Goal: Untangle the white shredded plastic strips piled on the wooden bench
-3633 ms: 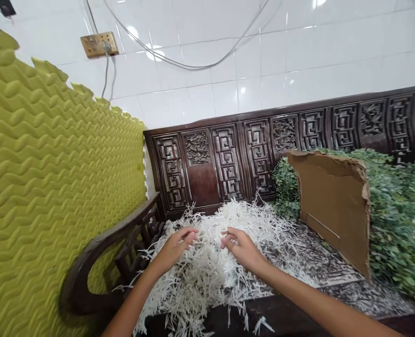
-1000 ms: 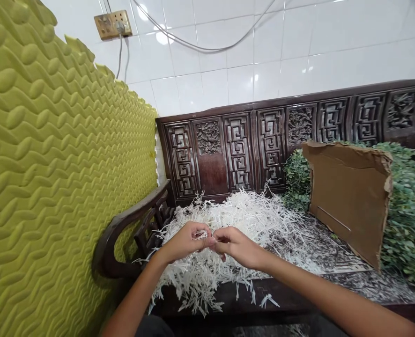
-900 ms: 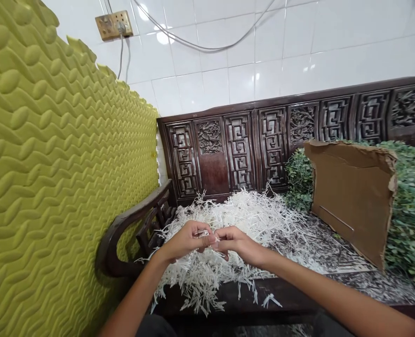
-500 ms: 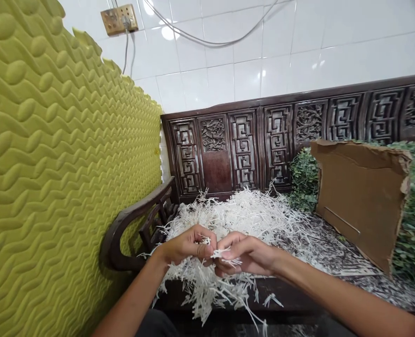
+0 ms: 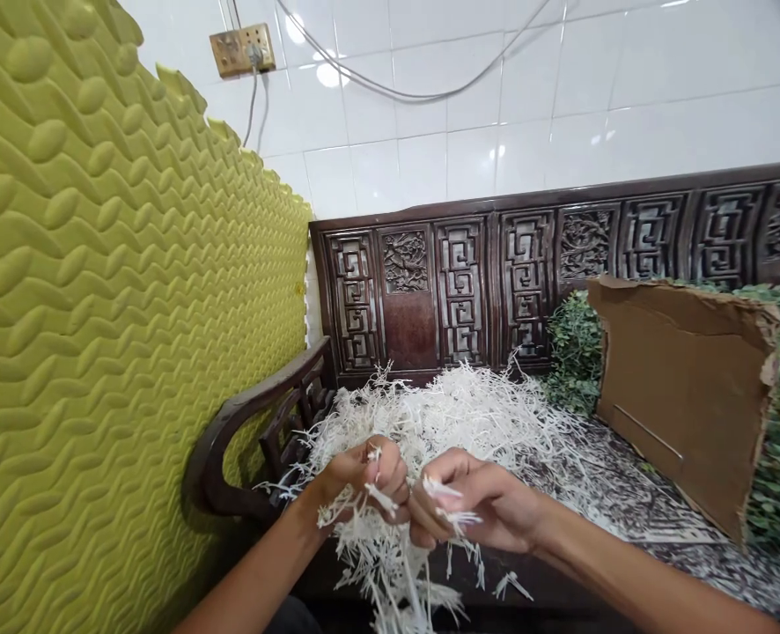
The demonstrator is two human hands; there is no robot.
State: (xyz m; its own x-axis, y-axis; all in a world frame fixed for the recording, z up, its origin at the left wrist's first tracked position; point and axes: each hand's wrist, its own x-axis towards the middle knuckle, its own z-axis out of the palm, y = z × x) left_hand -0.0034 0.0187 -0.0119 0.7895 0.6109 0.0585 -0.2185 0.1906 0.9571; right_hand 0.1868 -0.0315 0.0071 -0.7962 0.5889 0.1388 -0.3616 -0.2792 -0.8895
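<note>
My left hand (image 5: 369, 480) is closed, with thin white plastic sprigs pinched between thumb and fingers. Close beside it my right hand (image 5: 473, 500) grips more white sprigs (image 5: 459, 518), whose tips stick out past the thumb and look blurred. Behind both hands a big heap of white branching plastic sprigs (image 5: 475, 409) covers the left end of a dark carved wooden bench (image 5: 413, 330). More strands hang in a clump below the hands, over the bench's front edge. The exact shape of the held pieces is smeared by motion.
A torn cardboard sheet (image 5: 687, 396) leans against green artificial foliage (image 5: 575, 348) on the right. The bench's curved armrest (image 5: 215, 440) stands at the left, beside a yellow foam mat (image 5: 132, 308). A socket (image 5: 241, 50) and a cable (image 5: 423, 95) are on the tiled wall.
My hands have moved slightly apart, with white sprigs now in each. The hanging clump has shifted lower, and the whole view has tilted up a little.
</note>
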